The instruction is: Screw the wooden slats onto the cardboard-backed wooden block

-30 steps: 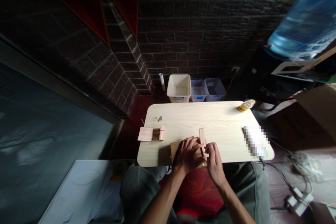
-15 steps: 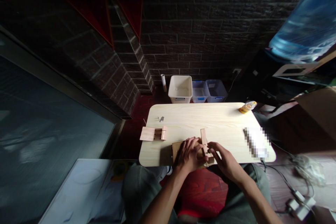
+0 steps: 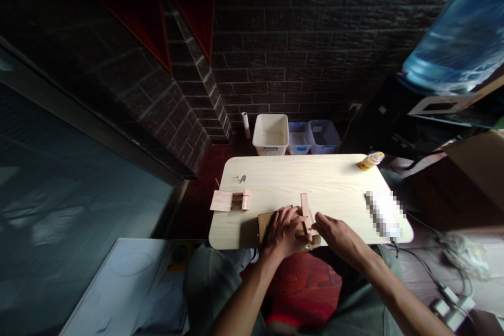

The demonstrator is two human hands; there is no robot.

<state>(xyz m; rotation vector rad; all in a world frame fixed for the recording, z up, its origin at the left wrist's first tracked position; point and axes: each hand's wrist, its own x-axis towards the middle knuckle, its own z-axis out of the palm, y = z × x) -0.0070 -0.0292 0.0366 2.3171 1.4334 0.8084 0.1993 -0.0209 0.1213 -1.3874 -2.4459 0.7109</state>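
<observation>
At the front edge of the table, my left hand (image 3: 284,230) lies over a flat tan wooden piece (image 3: 264,223), fingers bent across it. Its index finger and thumb reach to a narrow pale wooden strip (image 3: 304,206) and steady it; the strip points away from me. Just right of the strip's near end, my right hand (image 3: 334,231) has its fingers pinched together. What is between those fingertips is too small or hidden to name. A short wooden block (image 3: 316,240) shows below the fingertips.
The pale table (image 3: 275,173) bears a slatted wooden piece (image 3: 230,200) at left, an orange-capped bottle (image 3: 370,160) at back right, and a blurred-out white object (image 3: 386,214) with a cable. Plastic bins (image 3: 271,131) stand behind. My knees are under the front edge.
My right hand has turned slightly and its fingers have drawn closer together at the strip's near end. My left hand and the wooden pieces have stayed in place.
</observation>
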